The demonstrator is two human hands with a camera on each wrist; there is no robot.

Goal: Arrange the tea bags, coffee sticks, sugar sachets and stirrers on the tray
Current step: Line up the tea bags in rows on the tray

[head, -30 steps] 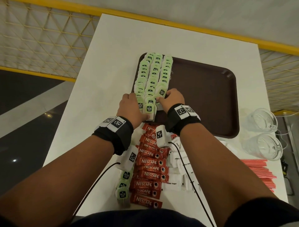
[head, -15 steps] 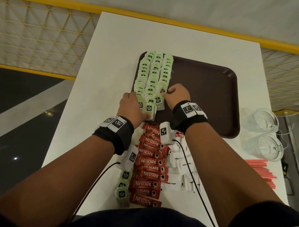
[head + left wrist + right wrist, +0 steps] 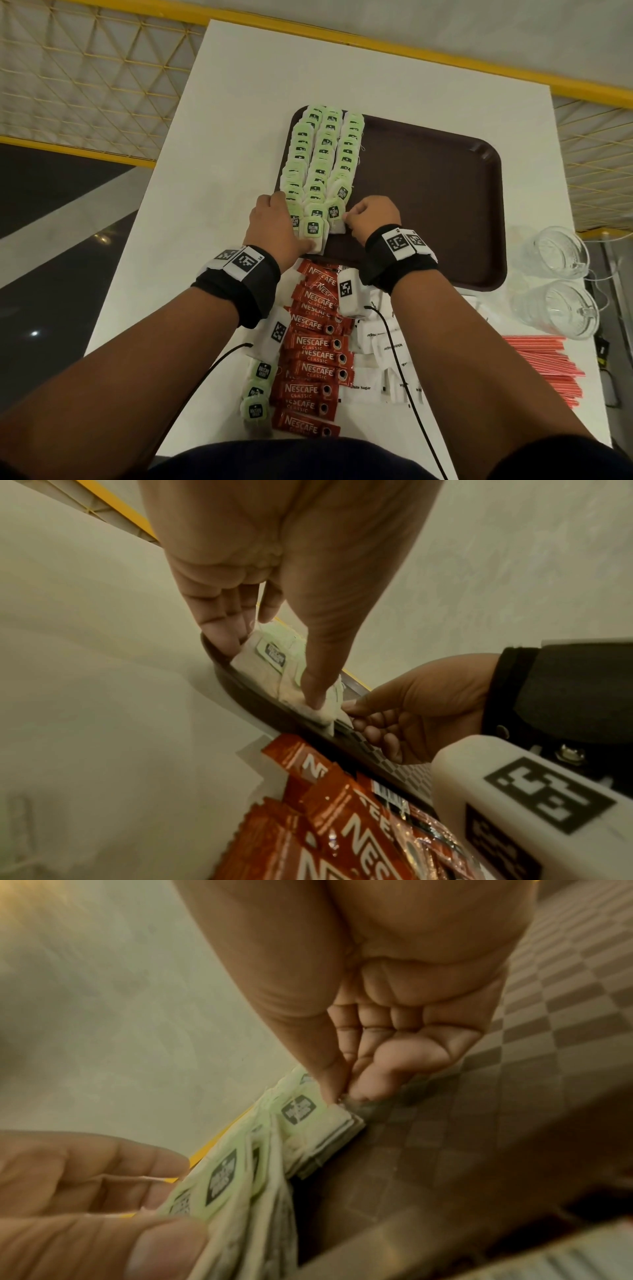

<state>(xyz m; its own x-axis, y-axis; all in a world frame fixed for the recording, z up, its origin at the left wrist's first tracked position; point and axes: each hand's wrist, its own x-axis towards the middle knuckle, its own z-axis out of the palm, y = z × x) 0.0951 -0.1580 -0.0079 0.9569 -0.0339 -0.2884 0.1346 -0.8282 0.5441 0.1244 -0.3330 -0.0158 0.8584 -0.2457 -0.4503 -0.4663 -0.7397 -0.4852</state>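
Tea bags (image 3: 320, 164) lie in three overlapping rows along the left side of the tray (image 3: 445, 192), so each label shows. The left hand (image 3: 274, 226), fingers fairly straight, presses the nearest bags flat against the rim, while the right hand (image 3: 373, 217) pinches what seems a bag's edge (blurred close up) to square the row. Since a second ago the right hand has drifted right and nearer. Coffee sticks (image 3: 315, 356) wait on the worktop (image 3: 239, 85).
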